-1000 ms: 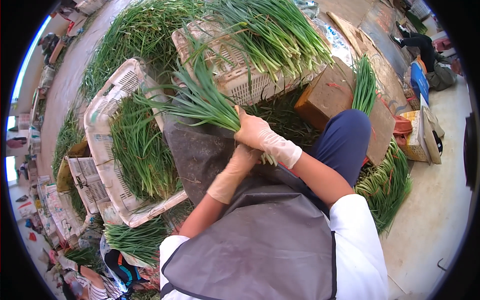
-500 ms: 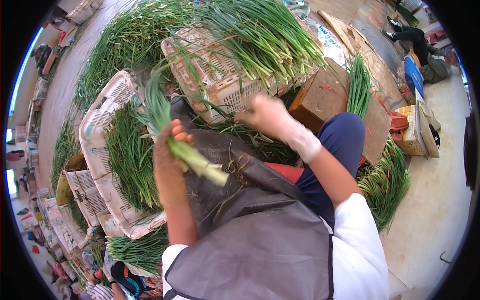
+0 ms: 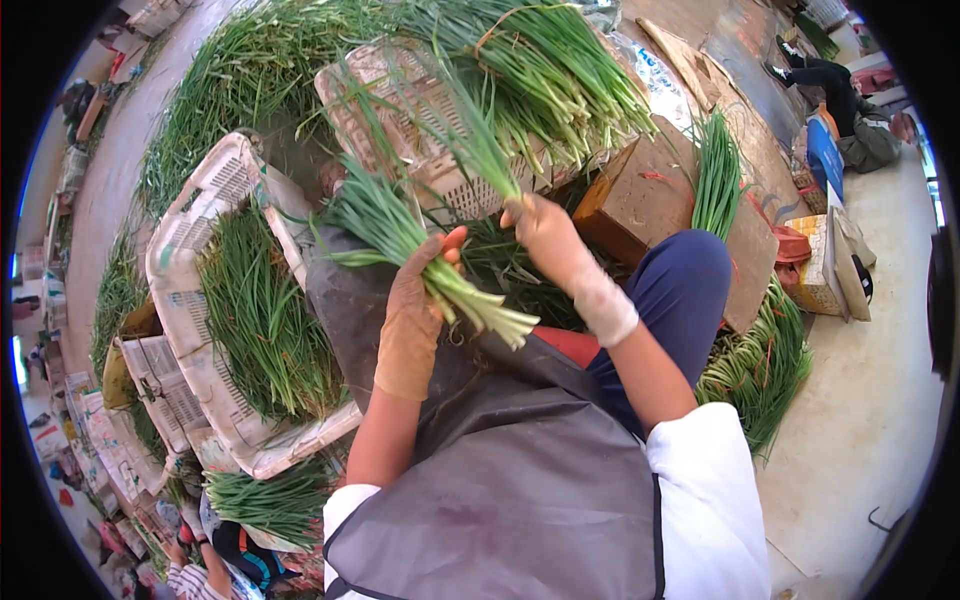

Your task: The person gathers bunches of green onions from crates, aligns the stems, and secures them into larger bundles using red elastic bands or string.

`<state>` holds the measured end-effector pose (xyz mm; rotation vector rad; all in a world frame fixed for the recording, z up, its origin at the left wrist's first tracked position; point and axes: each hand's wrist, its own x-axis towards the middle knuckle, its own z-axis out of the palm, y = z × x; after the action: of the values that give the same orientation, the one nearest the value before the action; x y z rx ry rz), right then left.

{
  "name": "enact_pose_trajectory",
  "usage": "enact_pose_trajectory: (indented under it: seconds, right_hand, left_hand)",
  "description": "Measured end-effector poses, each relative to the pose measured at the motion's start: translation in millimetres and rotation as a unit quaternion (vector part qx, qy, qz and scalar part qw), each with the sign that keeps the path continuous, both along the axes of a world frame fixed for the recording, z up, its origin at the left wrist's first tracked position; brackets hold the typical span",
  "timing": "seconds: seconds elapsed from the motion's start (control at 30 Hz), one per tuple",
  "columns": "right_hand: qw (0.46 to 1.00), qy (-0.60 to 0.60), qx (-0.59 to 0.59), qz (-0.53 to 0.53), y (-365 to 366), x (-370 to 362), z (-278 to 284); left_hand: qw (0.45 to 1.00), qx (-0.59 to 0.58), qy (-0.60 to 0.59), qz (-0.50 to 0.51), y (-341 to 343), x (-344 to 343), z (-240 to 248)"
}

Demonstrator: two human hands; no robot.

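My left hand, in a tan glove, is closed around a bunch of green chives. Their pale cut ends point right over my lap. My right hand, in a light glove, pinches a thinner bundle of chives by the white ends, and its leaves trail up and to the left. Beyond it, a thick heap of chives lies across a dirty white plastic crate. To my left, a second white crate holds loose chives.
A wooden box stands right of my right hand, with a tied bunch of chives on it. Bundled chives lie beside my knee. Loose greens cover the far left floor. Another person's legs show far right.
My left hand has moved right with its bunch, nearer my right hand. The right hand, blurred and without visible chives before, now holds a thin bundle of them.
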<state>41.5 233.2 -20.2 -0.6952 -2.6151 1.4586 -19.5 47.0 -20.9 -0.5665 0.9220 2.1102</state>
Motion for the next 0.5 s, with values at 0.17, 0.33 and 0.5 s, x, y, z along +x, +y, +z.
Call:
enact_pose_trajectory:
  seconds: [0.17,0.33,0.5]
  right_hand:
    - [0.940,0.001,0.294,0.174,-65,52,26]
    - [0.972,-0.039,-0.199,0.121,-61,54,25]
    - [0.971,0.049,-0.231,-0.031,-79,46,26]
  left_hand:
    - [1.000,0.019,-0.005,-0.015,15,13,13]
    - [0.996,-0.020,0.059,-0.062,-4,13,4]
    - [0.997,0.035,0.028,-0.057,-6,13,7]
